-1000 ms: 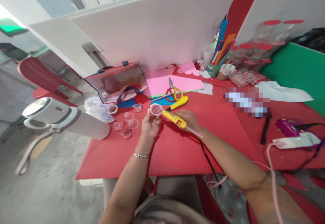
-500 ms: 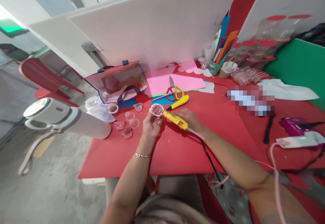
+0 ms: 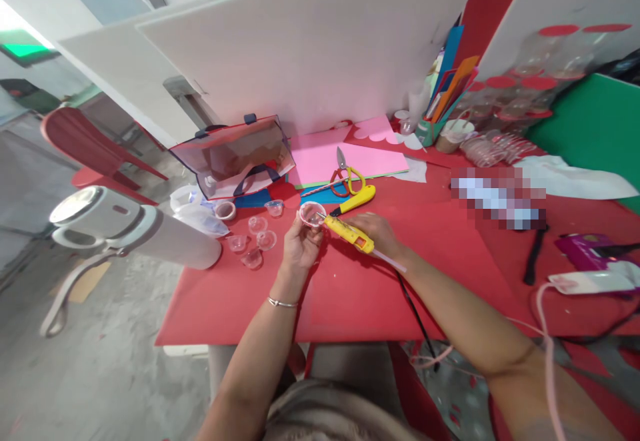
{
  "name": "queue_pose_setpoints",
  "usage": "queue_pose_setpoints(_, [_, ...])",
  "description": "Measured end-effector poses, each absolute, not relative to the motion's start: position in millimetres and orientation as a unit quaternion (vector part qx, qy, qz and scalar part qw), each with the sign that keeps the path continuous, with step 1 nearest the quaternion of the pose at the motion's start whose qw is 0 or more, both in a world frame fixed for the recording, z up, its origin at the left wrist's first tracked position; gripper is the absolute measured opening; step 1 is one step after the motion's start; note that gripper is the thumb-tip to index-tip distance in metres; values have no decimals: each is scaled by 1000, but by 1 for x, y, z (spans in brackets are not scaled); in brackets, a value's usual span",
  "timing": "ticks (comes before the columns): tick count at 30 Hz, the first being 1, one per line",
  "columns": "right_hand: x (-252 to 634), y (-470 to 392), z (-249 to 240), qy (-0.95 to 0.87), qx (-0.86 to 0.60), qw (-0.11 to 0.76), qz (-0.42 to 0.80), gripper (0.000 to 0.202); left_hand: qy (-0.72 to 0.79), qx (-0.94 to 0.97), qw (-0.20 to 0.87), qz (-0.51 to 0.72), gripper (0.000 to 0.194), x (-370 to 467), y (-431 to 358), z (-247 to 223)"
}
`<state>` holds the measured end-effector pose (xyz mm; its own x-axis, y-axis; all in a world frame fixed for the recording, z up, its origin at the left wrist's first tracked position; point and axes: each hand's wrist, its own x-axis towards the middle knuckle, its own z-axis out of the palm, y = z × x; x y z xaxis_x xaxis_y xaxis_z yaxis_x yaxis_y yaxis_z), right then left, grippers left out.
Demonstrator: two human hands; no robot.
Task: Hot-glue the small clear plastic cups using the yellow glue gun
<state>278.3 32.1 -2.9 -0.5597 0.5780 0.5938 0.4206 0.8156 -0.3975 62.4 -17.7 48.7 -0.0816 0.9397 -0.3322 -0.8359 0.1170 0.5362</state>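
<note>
My left hand (image 3: 301, 244) is closed around a small clear plastic cup (image 3: 313, 215) with a pinkish rim, its mouth tilted toward me. In my right hand (image 3: 376, 229) is a yellow hot glue gun (image 3: 349, 234), a glue stick jutting from its back end. The gun's nozzle points left and sits at the cup's rim; whether it touches is too small to tell. Several more clear plastic cups (image 3: 266, 239) lie on the red table (image 3: 360, 301) left of my left hand. Just beyond the gun rests a yellow-handled cutter knife (image 3: 357, 199).
Scissors (image 3: 345, 173) lie beside pink paper sheets (image 3: 320, 154). A clear-sided bag (image 3: 235, 157) stands at the back left, near a large white tumbler (image 3: 170, 237). Farther right are a pen holder (image 3: 429, 131), lidded jars (image 3: 533, 101) and a white power strip (image 3: 590, 283) with its cord.
The whole view has shifted slightly. Both hands keep the cup and the glue gun in nearly the same pose, nozzle still at the cup's rim.
</note>
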Motion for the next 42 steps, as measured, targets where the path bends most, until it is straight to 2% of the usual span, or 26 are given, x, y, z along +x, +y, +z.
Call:
queue_pose_setpoints(30, [279,36,-5,-882,-296,348,117,29,325,78,673,660,17,64,-19,49])
queue_pose_setpoints(42, [279,37,-10,-878,-309,342,127,30,339,66,672,655,9,64,-18,52])
